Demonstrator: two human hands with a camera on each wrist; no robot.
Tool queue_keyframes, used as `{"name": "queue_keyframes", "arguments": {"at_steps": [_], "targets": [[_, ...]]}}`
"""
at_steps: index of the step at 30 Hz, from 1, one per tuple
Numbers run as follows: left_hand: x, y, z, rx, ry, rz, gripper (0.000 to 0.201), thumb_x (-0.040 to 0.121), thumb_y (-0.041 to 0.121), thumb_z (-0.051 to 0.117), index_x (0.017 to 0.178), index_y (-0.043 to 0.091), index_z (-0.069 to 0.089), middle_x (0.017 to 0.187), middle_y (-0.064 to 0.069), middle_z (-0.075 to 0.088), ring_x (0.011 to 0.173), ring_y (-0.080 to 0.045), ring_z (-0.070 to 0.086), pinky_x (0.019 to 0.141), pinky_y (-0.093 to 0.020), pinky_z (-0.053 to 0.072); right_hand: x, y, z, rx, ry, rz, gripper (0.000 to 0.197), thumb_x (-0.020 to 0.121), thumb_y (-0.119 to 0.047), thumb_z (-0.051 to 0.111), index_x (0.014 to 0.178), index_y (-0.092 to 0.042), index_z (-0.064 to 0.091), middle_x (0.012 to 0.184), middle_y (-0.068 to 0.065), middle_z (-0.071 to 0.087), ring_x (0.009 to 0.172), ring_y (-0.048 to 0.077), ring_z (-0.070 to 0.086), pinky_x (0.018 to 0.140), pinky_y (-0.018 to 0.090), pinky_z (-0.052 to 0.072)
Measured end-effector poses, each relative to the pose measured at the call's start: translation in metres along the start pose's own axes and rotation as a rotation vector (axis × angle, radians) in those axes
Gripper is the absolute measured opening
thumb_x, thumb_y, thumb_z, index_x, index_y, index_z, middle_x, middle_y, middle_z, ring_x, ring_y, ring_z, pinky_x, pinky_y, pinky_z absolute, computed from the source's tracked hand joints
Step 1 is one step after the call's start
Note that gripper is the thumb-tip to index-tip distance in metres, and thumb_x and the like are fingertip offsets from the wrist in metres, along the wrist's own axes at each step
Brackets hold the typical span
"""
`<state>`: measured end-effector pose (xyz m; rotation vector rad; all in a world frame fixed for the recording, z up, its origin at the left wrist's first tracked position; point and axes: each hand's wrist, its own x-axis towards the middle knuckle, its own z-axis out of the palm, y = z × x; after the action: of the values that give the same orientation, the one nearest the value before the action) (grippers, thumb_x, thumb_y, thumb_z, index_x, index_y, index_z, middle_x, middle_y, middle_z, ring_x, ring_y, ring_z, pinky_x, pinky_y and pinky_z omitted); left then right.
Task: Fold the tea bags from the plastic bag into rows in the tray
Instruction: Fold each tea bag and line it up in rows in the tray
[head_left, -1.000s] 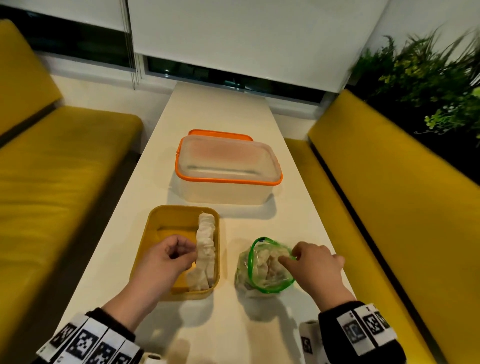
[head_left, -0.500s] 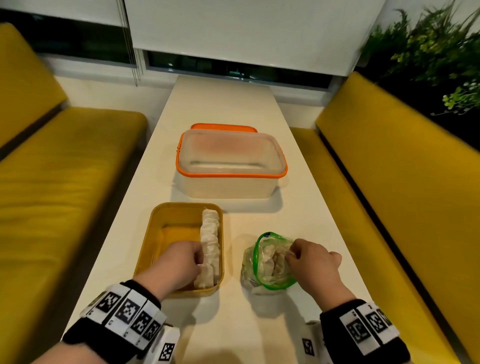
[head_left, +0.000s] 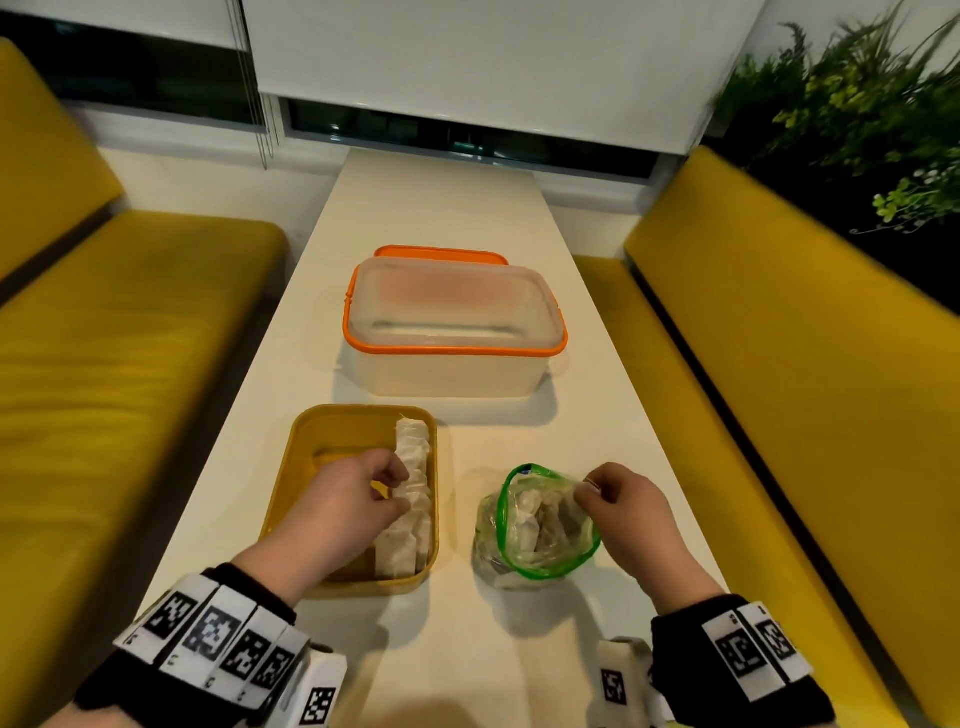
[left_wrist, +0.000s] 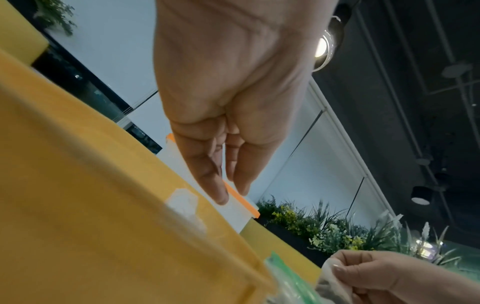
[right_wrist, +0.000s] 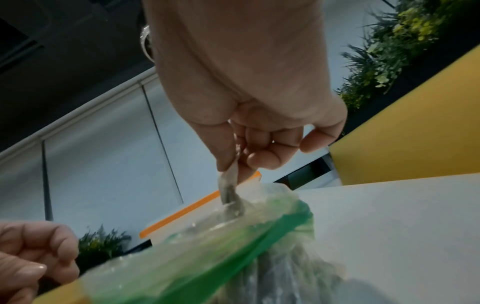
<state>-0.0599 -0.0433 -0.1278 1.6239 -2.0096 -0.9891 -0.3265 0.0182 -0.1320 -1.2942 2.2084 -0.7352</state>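
Note:
A yellow tray (head_left: 291, 467) lies on the white table, with a row of folded white tea bags (head_left: 413, 483) along its right wall. My left hand (head_left: 397, 488) hovers over the tray, its thumb and fingertips at the row; in the left wrist view the left hand (left_wrist: 228, 195) holds nothing above the tea bags (left_wrist: 184, 203). To the right stands a clear plastic bag (head_left: 540, 525) with a green rim and several tea bags inside. My right hand (head_left: 584, 491) pinches one tea bag (right_wrist: 231, 193) at the bag's right rim, partly drawn out.
A clear container with an orange rim (head_left: 452, 332) stands behind the tray, with an orange lid (head_left: 441, 254) behind it. Yellow benches (head_left: 130, 338) (head_left: 779, 364) flank the narrow table (head_left: 441, 649). Plants (head_left: 857, 104) fill the far right.
My right hand went from reaching into the bag to pinching a tea bag at its right rim. My left hand pressed the near end of the row, then eased up and forward.

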Motion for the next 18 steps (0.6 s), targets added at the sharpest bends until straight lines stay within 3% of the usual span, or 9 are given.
{"name": "queue_keyframes", "arguments": {"at_steps": [2,8,14,18], "targets": [[-0.001,0.005,0.000,-0.037,0.017,0.029,0.016,0.080,0.018,0.072,0.091,0.026,0.062,0.086,0.018,0.059,0.077,-0.005,0.060,0.063,-0.017,0.046,0.001,-0.001,-0.003,0.119,0.020,0.014,0.012,0.087,-0.019,0.062,0.076,-0.016,0.061,0.071,0.002,0.062,0.066,0.016,0.053,0.060,0.029,0.043],[-0.003,0.009,0.004,-0.042,0.006,0.063,0.013,0.081,0.021,0.071,0.088,0.027,0.062,0.088,0.014,0.062,0.075,-0.002,0.058,0.058,-0.011,0.041,0.003,0.000,-0.005,0.341,0.016,0.061,0.010,0.086,-0.014,0.066,0.076,-0.010,0.066,0.071,0.006,0.064,0.067,0.018,0.054,0.064,0.033,0.045],[-0.005,0.004,0.006,-0.063,-0.026,0.052,0.022,0.080,0.022,0.072,0.079,0.037,0.056,0.086,0.014,0.061,0.075,-0.002,0.057,0.058,-0.010,0.039,-0.001,-0.008,0.005,0.096,-0.056,0.014,0.005,0.083,-0.017,0.069,0.079,-0.014,0.067,0.066,-0.002,0.061,0.061,0.010,0.053,0.053,0.022,0.039],[-0.010,0.008,0.009,-0.147,-0.044,0.083,0.019,0.078,0.027,0.074,0.079,0.038,0.058,0.087,0.014,0.065,0.080,-0.003,0.062,0.067,-0.013,0.045,-0.006,-0.023,0.004,0.216,-0.080,-0.022,0.009,0.079,-0.014,0.072,0.074,-0.010,0.067,0.069,0.012,0.065,0.064,0.016,0.056,0.063,0.030,0.046]]}}
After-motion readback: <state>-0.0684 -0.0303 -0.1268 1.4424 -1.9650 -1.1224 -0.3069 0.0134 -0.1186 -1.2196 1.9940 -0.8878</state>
